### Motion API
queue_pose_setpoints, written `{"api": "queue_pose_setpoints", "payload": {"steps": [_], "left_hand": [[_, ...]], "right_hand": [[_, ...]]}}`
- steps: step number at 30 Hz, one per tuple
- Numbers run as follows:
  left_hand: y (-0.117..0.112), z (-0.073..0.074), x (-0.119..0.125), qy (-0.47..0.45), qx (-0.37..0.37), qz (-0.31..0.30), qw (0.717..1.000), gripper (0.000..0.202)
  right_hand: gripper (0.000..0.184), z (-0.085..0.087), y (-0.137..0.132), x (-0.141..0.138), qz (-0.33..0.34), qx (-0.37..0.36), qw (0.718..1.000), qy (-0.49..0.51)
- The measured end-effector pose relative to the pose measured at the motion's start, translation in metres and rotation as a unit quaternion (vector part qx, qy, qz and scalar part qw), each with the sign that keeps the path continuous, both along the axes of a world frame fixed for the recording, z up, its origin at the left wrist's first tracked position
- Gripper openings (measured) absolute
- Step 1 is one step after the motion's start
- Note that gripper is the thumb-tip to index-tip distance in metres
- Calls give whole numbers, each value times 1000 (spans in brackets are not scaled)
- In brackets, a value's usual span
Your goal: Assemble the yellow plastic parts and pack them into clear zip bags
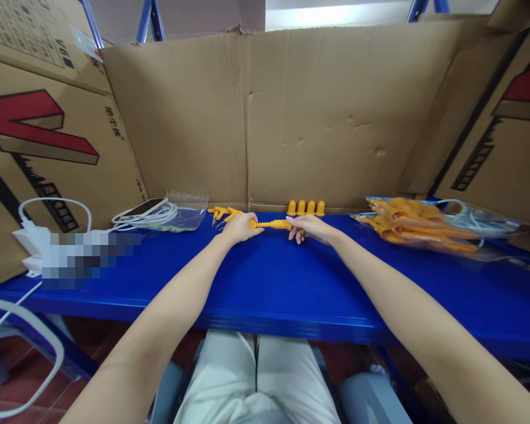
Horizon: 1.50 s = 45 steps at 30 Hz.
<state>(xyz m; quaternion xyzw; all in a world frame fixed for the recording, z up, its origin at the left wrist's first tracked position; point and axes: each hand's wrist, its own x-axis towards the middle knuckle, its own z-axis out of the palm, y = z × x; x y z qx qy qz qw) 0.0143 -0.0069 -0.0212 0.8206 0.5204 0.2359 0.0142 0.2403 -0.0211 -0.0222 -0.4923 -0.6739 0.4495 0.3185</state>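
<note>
Both my hands are raised just over the blue table, with a long orange plastic piece [271, 224] stretched level between them. It has a ribbed or spiral shaft in the middle and a thicker, smooth part at the right. My left hand [239, 228] is closed around its left end, where a rounded orange part shows. At the right end, the fingers of my right hand [308, 228] pinch the thick part. Small orange pieces with dark, twisted bits [221, 214] lie right behind my left hand. Behind my right hand stand several orange cup-shaped pieces [306, 208] in a row.
Clear bags of orange parts [417, 224] lie on the right of the blue table [274, 282]. A phone [143, 208], white cables and a clear bag [188, 215] lie at the left, near a white plug [35, 241]. Cardboard walls [335, 118] enclose the back and sides.
</note>
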Motion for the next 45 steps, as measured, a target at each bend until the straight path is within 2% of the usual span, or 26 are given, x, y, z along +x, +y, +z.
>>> {"api": "queue_pose_setpoints", "payload": {"steps": [12, 18, 22, 26, 32, 35, 45], "left_hand": [[1, -1, 1, 9, 23, -2, 1000, 26], [1, -1, 1, -6, 4, -6, 1000, 23], [1, 0, 1, -7, 4, -2, 1000, 22], [1, 1, 1, -3, 5, 0, 1000, 22], [-1, 2, 2, 19, 30, 6, 999, 29], [-3, 3, 3, 36, 44, 10, 998, 33], [-8, 5, 6, 54, 56, 20, 997, 34]], "right_hand": [[46, -5, 6, -4, -20, -34, 999, 36], [47, -4, 5, -1, -17, -53, 998, 35], [27, -4, 3, 5, 20, -49, 996, 77], [34, -7, 4, 7, 25, -8, 996, 85], [18, -8, 6, 7, 27, 7, 996, 84], [23, -7, 6, 7, 34, -9, 995, 90], [40, -8, 8, 2, -7, -66, 993, 93]]}}
